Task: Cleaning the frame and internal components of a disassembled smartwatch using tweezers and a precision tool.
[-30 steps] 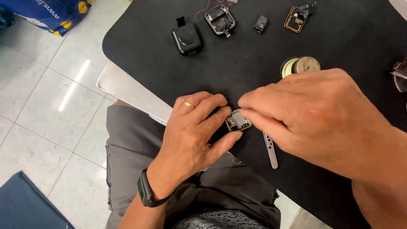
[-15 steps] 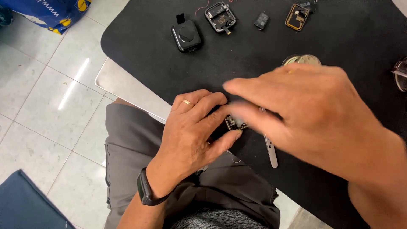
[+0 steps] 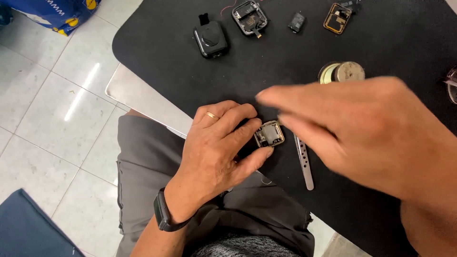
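My left hand (image 3: 216,147), with a gold ring and a black wristband, pinches a small square watch case (image 3: 269,133) between thumb and fingers on the black mat (image 3: 200,81). The case lies open side up, silver rimmed. My right hand (image 3: 362,128) hovers blurred just above and to the right of the case, fingers spread, holding nothing that I can see. Metal tweezers (image 3: 303,164) lie on the mat right of the case, partly under my right hand.
At the mat's far edge lie a black square charger block (image 3: 211,39), an opened watch body (image 3: 249,17) with red wires, a small black part (image 3: 296,22) and a gold-rimmed frame (image 3: 337,18). A tape roll (image 3: 342,72) sits mid-right. Tiled floor lies left.
My right hand has let go of the watch case and lifted up and to the right, fingers spreading. My left hand keeps its hold on the case.
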